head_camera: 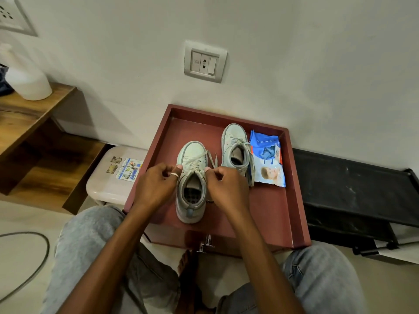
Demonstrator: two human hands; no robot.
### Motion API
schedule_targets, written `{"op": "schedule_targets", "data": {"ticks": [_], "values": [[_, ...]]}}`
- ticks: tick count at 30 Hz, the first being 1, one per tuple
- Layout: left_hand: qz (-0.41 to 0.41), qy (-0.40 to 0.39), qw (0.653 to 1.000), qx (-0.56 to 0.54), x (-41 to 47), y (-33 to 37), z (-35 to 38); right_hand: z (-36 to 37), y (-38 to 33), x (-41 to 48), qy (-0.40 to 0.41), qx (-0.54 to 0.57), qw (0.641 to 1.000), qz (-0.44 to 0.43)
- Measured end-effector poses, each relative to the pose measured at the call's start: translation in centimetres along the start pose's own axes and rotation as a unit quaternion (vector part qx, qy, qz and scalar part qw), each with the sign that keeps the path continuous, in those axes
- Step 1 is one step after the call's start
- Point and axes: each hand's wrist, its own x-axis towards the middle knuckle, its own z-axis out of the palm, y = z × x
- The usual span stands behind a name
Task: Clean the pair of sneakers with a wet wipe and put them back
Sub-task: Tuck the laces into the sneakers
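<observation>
1. Your curled fingers hide what they pinch. It could be lace or the eyelet edge, and you cannot tell which. Your right hand (226, 186) covers the near sneaker's right flank. The print on the wet wipe pack (268, 159) is too small to read. A white bottle (27, 80) is blurred at the left edge of the frame.
2. You sit on a pale floor with your jeans-clad knees on either side of a red-brown drawer (272, 211). It is pulled out from a white wall and its metal handle (206, 243) faces you. A wall socket (205, 62) sits above it. A wooden shelf (27, 114) and a white stool (108, 182) with stickers stand to the left, a black rack (351, 189) to the right. A cable (34, 268) loops across the floor.
3. The near sneaker (192, 150) stands upright in the drawer with its toe towards the wall. Your left hand (156, 184), with a ring on the thumb, grips its left collar edge. Your right hand grips the right edge. Both thumbs press beside the lacing and the fingers are tightly curled.
4. The far sneaker (234, 143) stands just beside it, further back. The wet wipe pack touches its right side.
</observation>
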Motion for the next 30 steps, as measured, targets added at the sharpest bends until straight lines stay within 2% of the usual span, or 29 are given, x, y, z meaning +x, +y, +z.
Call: {"op": "schedule_targets", "data": {"ticks": [4,7,10,12,15,16,18,21,26,30], "values": [[0.01,0.001,1.0,0.008,0.7,0.8,0.7,1.5,-0.4,1.7,-0.032,-0.059,0.994,0.084],[0.022,-0.024,0.999,-0.014,1.3,1.1,1.6,2.8,-0.7,2.3,-0.028,-0.039,0.995,0.086],[0.025,-0.027,0.997,-0.072,1.6,1.5,2.0,3.5,-1.1,2.2,-0.008,0.116,0.99,0.075],[0.014,-0.036,0.987,-0.156,1.3,1.9,2.0,3.3,-1.3,1.9,-0.017,0.253,0.962,0.102],[-0.015,-0.056,0.959,-0.279,0.8,2.6,1.7,2.3,-1.9,1.4,-0.049,0.484,0.864,0.134],[-0.023,-0.062,0.947,-0.313,0.8,2.7,1.6,1.9,-2.1,1.4,-0.051,0.527,0.837,0.14],[-0.041,-0.075,0.918,-0.387,0.7,2.9,1.3,1.3,-2.2,1.4,-0.05,0.571,0.805,0.152],[-0.046,-0.068,0.883,-0.462,1.0,3.1,0.7,0.8,-1.8,1.6,-0.051,0.567,0.807,0.153],[-0.051,-0.07,0.797,-0.598,1.3,3.3,-1.0,-1.3,-1.9,1.8,-0.049,0.581,0.806,0.102],[-0.021,-0.071,0.77,-0.634,1.5,3.2,-2.7,-3.0,-2.3,2.1,-0.048,0.604,0.793,0.065]]}}
